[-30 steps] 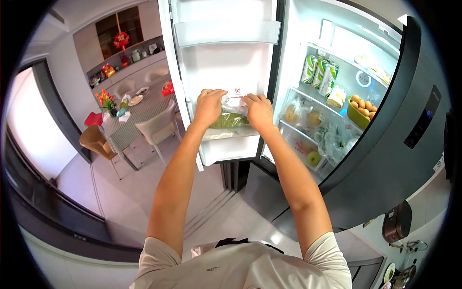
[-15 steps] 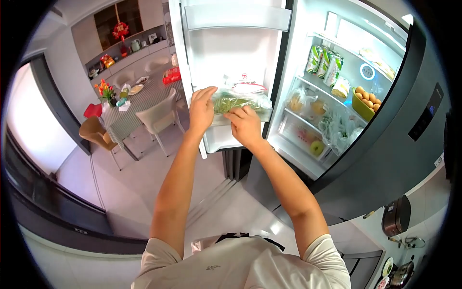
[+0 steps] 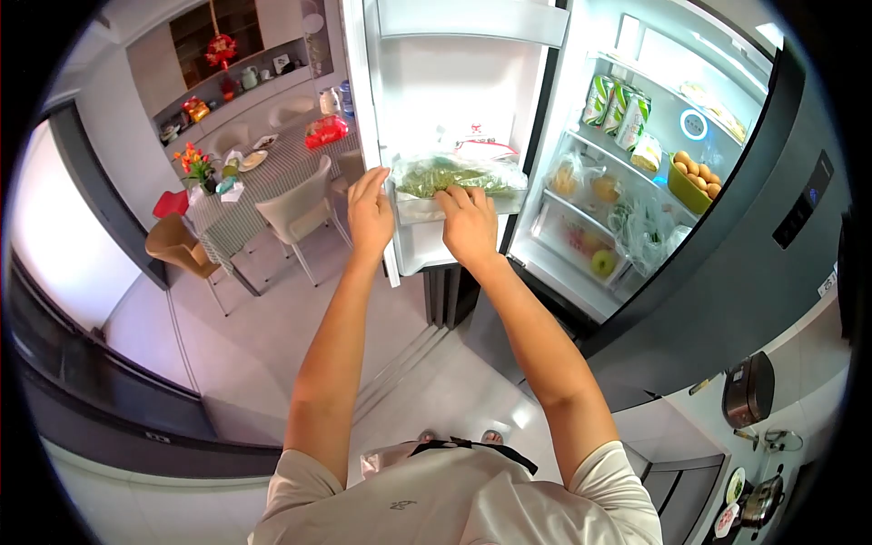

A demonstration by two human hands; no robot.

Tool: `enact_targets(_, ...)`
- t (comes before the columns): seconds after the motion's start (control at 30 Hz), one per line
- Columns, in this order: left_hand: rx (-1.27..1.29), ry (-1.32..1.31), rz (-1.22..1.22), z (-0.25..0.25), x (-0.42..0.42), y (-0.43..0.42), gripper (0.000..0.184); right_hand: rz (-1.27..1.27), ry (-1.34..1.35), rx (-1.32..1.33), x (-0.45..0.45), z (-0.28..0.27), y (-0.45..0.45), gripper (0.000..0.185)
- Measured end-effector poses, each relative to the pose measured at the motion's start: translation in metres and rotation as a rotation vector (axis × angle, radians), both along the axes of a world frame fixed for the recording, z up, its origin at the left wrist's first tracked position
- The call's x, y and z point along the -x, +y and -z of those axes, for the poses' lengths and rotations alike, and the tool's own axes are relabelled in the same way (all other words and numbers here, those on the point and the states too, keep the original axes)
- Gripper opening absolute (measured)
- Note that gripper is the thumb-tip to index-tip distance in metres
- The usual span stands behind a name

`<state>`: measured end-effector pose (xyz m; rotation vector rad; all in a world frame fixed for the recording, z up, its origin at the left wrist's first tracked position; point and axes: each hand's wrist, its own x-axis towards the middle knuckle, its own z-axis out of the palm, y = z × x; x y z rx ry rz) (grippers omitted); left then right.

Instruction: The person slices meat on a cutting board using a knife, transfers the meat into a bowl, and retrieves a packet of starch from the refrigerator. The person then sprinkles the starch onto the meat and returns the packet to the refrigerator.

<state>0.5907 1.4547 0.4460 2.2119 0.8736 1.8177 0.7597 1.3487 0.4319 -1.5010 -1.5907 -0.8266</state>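
A clear plastic bag of green vegetables (image 3: 418,178) lies in the clear bin (image 3: 420,212) low on the open fridge door (image 3: 454,100). My right hand (image 3: 470,224) reaches over the bin's front, with its fingertips resting on the bag and its fingers slightly apart. My left hand (image 3: 371,218) is at the door's left edge, fingers stretched upward and nothing in them. Whether it touches the door edge, I cannot tell. Behind the greens stands a white packet with red print (image 3: 486,148), partly hidden by the bag.
Inside the fridge are several cans (image 3: 616,109), a green bowl of eggs (image 3: 692,186), bagged produce (image 3: 640,236) and a green apple (image 3: 603,262). At left is a dining table (image 3: 272,177) with chairs (image 3: 298,204). A pot (image 3: 761,502) stands at lower right.
The door and bin appear slightly further right in view. My left hand has come away from the bag to the door's edge. My right hand's fingers have spread onto the bag.
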Motion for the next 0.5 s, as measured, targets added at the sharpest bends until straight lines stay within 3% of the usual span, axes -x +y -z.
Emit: enact_targets(0.5,0.005,-0.136,-0.032,-0.003,-0.011,-0.056,0.056,0.055,0.062,0.016,-0.02,0.009,-0.089,0.05)
